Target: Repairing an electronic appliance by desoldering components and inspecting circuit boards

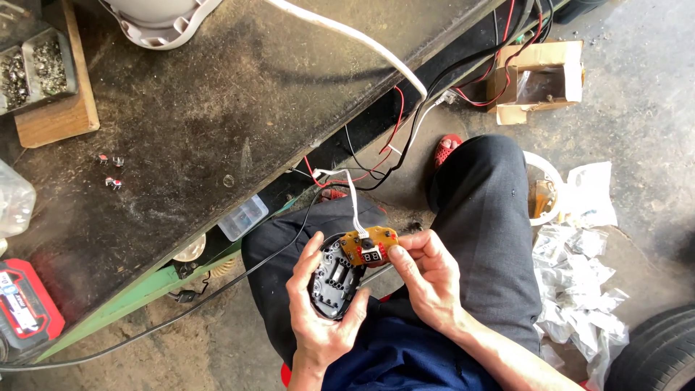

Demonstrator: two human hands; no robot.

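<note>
The person sits beside a dark, dirty workbench [217,116] and holds the work over the lap, just below the near edge of this workbench. The left hand [322,311] is closed around a black oval plastic housing [334,279], with the fingers wrapped on its outer side and the thumb on the lower rim, so the open inside of the housing faces up. The right hand [427,279] grips a small orange circuit board [371,246] between the thumb and the fingertips; the board carries a small red digit display and lies at the upper edge of the housing, touching it. A white wire bundle [353,199] goes up from the board toward the edge of the workbench, where red and black wires [394,145] hang down. On the workbench, at its far left, a wooden block [58,119] stands with a tray of small metal screws [36,69] on it. At the lower left corner of the workbench a red and black battery pack [25,304] lies. Under the workbench edge a small clear plastic box [242,217] is visible. To the right of the workbench, on the floor, an open cardboard box [539,80] and crumpled clear plastic bags [579,289] lie.
</note>
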